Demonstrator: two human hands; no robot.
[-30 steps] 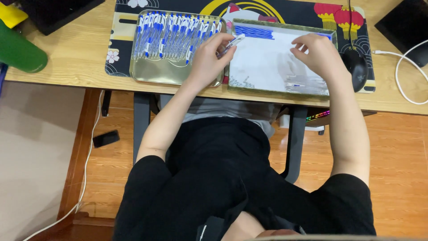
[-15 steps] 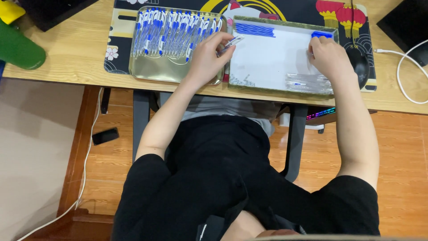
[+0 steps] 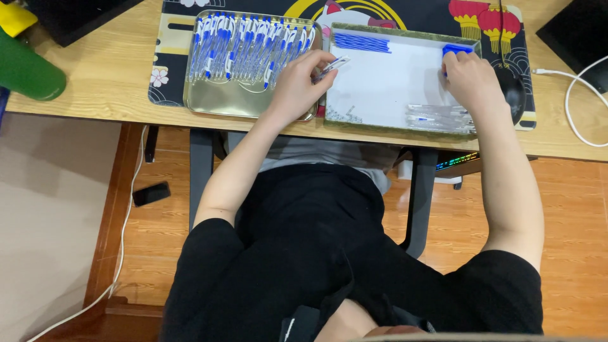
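Clear-barrelled pen [image 3: 334,64] with blue trim, pinched in left hand [image 3: 297,85] fingers.

Right hand [image 3: 470,76] moved from the white tray's [image 3: 386,82] near right part up to the blue caps [image 3: 457,49] at its far right corner.

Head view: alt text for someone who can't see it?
Seen from above, a seated person's left hand holds a clear pen between a metal tray of blue-and-white pens and a white-lined tray, where the right hand touches small blue caps.
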